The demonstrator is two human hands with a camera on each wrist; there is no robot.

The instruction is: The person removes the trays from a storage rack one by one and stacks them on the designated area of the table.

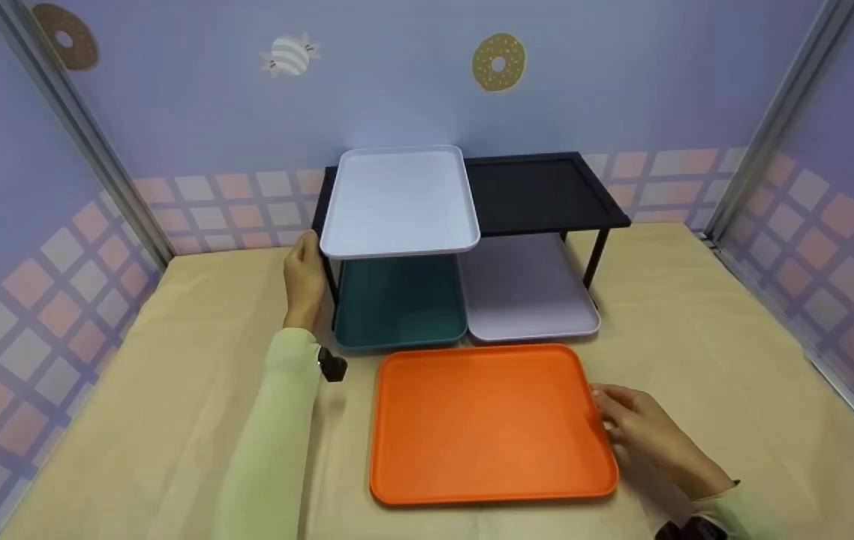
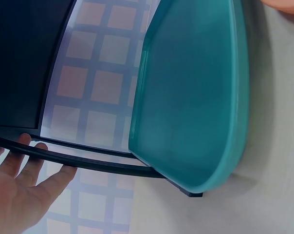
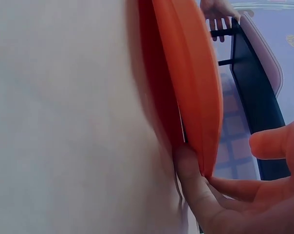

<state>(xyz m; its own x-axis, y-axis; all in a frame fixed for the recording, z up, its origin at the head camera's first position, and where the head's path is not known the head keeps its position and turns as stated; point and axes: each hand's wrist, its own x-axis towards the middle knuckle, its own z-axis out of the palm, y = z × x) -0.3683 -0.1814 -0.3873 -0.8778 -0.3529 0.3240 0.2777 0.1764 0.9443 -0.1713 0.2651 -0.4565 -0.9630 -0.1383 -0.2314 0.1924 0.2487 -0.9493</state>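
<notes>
Gripping one orange tray [image 1: 493,424] of four

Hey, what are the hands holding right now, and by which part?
The right hand holds the orange tray by its right edge. The left hand is at the left end of the black rack; whether it grips cannot be told.

left hand [image 1: 304,276], right hand [image 1: 648,429]: bare | left sleeve [image 1: 271,442]: pale green, long | left device [image 1: 332,365]: small, black, blocky, at the wrist | right sleeve [image 1: 736,510]: same green, I see just a scrap | right device [image 1: 697,529]: black too, partly out of sight
</notes>
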